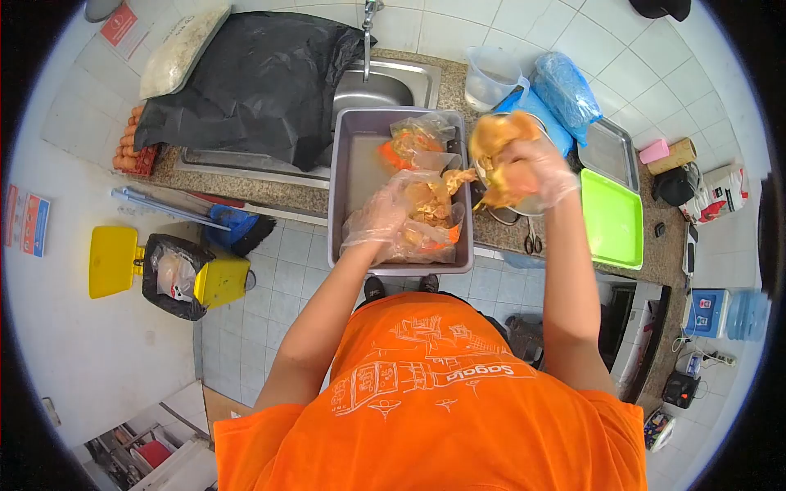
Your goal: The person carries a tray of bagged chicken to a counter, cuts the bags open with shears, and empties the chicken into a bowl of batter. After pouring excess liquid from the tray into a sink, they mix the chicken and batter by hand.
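Note:
Both of my hands wear clear plastic gloves. My left hand [383,211] is closed on a clear plastic bag [417,242] of yellow-orange marinated chicken, inside a grey tub [347,123]. One chicken piece [458,178] sticks out at the bag's right side. My right hand [540,169] grips marinated chicken pieces [501,155], blurred by motion, above a round pot [534,203] to the right of the tub. The pieces and hand hide most of the pot. Another clear bag [422,131] with orange contents lies at the back of the tub.
A sink [385,88] under a tap [368,41] lies behind the tub, partly covered by black plastic [254,82]. Scissors [533,237], a plastic jug [491,78], blue bags [565,90] and a green tray [612,219] share the counter. A yellow bin [221,282] stands open at left.

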